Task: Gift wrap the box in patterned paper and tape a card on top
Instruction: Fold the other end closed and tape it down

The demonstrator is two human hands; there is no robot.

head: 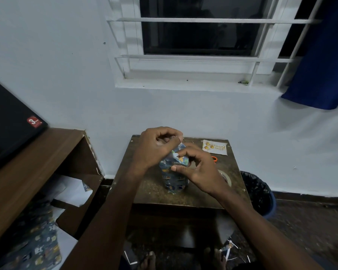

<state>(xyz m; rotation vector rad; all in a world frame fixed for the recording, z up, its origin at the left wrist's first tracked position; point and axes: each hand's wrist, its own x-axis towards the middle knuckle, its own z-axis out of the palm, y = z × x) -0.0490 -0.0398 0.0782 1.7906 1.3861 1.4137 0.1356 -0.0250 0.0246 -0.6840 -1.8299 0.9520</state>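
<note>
We see the left hand (158, 147) curled over the top of the box (174, 172), its fingers bent and pinching the upper fold of the patterned paper (177, 153) at the box's far top corner. The right hand (198, 168) comes in from the other side, thumb stretched flat against the front face of the box and the other fingers curled round the paper flap just under the left hand's grip. Both forearms reach forward from the bottom of the view and meet over the box.

The box stands upright near the middle of the small brown counter (158, 193), already covered in blue paper printed with little yellow and white figures. The top end is not yet closed: the paper there stands up in a loose, creased point between the two hands.

Outward from the hands, we find a card (215, 147) with yellow shapes and writing lying flat at the far right corner of the counter. An orange scissor handle (214, 158) shows just past the right hand, and a tape roll (225, 177) lies partly hidden behind the right wrist. A bin with a black liner (259, 191) stands on the floor to the right of the counter. To the left, a wooden shelf unit (37, 162) holds white sheets, and more of the same patterned paper (33, 248) lies below it.
</note>
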